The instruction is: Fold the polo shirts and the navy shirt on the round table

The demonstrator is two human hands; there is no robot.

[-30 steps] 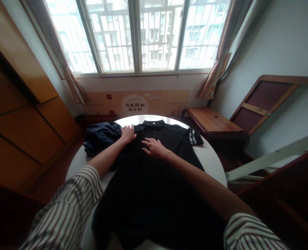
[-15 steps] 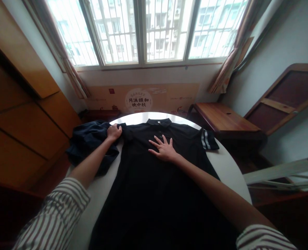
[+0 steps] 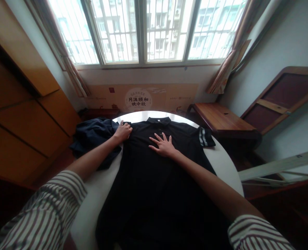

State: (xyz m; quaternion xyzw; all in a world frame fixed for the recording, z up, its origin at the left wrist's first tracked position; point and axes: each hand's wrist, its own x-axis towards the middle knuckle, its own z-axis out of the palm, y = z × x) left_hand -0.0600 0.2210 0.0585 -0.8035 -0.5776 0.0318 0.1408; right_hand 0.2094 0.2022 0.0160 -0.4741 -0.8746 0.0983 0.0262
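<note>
A black polo shirt (image 3: 161, 180) lies front side up on a white round table (image 3: 91, 194), its collar at the far edge. Two pale stripes mark its right-hand sleeve (image 3: 206, 137). My left hand (image 3: 123, 132) is closed on the other sleeve, near the shoulder; that sleeve is mostly hidden under the fingers. On the chest, just below the button placket, my right hand (image 3: 164, 145) rests flat with fingers spread. Beside my left hand a dark blue crumpled garment (image 3: 91, 137) hangs over the table's left edge.
A wooden side table (image 3: 224, 118) stands beyond the round table at the right, with a folded wooden panel (image 3: 281, 97) leaning at the wall. Orange-brown cabinets (image 3: 26, 139) line the left side. A barred window (image 3: 140, 31) and curtains are ahead.
My left hand has moved right, inward along the sleeve toward the shirt's shoulder. My right hand stays spread on the chest. The view has shifted slightly.
</note>
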